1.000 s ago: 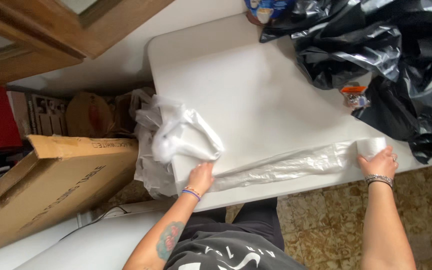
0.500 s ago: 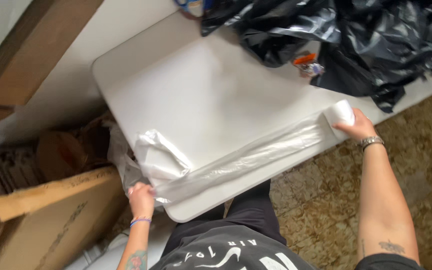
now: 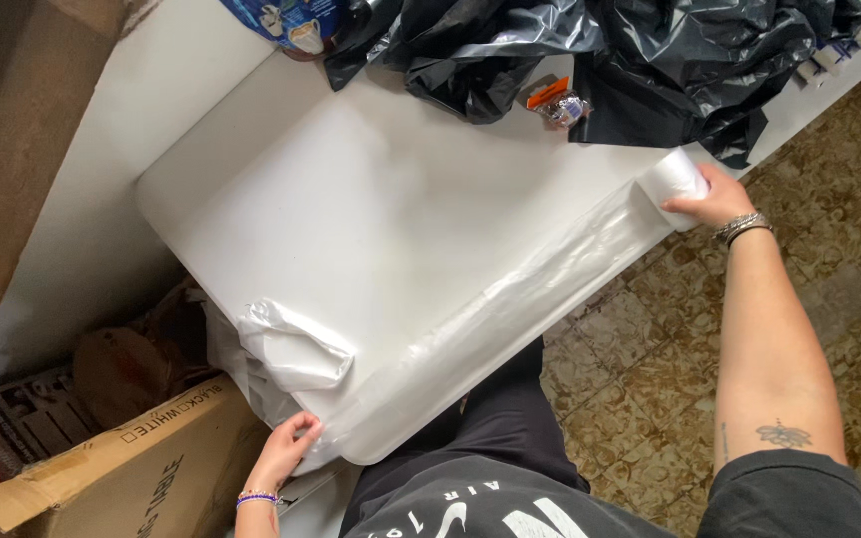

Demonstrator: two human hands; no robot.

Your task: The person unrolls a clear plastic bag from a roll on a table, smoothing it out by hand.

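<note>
A white table (image 3: 371, 199) lies below me. Along its near edge stretches a strip of clear plastic film (image 3: 510, 299), unrolled from a white roll (image 3: 672, 181). My right hand (image 3: 712, 201) grips that roll at the table's right end. My left hand (image 3: 291, 443) pinches the film's free end at the near left corner, just off the table edge. More crumpled clear plastic (image 3: 286, 349) bunches up by that corner and hangs over the side.
Black plastic bags (image 3: 650, 60) are heaped at the far side of the table, with a small orange-capped item (image 3: 555, 100) beside them. A large cardboard box (image 3: 122, 468) stands on the floor at left. Patterned tile floor (image 3: 650, 359) is at right.
My hands have moved farther apart: the right drew the roll to the right, the left pulled the film's end down past the corner. The film strip is longer and tauter.
</note>
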